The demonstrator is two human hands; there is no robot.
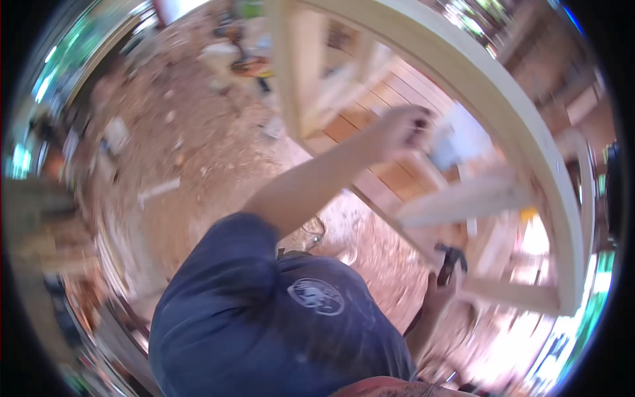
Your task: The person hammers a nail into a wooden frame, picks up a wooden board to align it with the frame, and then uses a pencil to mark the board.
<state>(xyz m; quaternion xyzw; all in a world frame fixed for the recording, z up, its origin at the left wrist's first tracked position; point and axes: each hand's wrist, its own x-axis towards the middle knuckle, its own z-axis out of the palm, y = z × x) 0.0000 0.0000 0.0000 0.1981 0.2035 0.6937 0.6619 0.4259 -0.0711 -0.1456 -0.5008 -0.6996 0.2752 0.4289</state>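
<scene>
My left hand (402,131) reaches out over a wooden frame (522,92) of pale timber. Its fingers are curled in; something small and dark shows at them, too blurred to name. Low on the right, my right hand (439,292) is closed around a hammer (451,258), its dark head pointing up. The hammer is beside the frame's lower rail (509,291). A slanting pale timber (469,198) crosses the frame between my two hands.
Reddish-brown boards (390,92) lie within the frame, with a whitish-blue object (460,139) beyond my left hand. Bare earth (198,132) spreads out to the left, strewn with scraps, a pale wood offcut (159,190) and blurred tools (248,66).
</scene>
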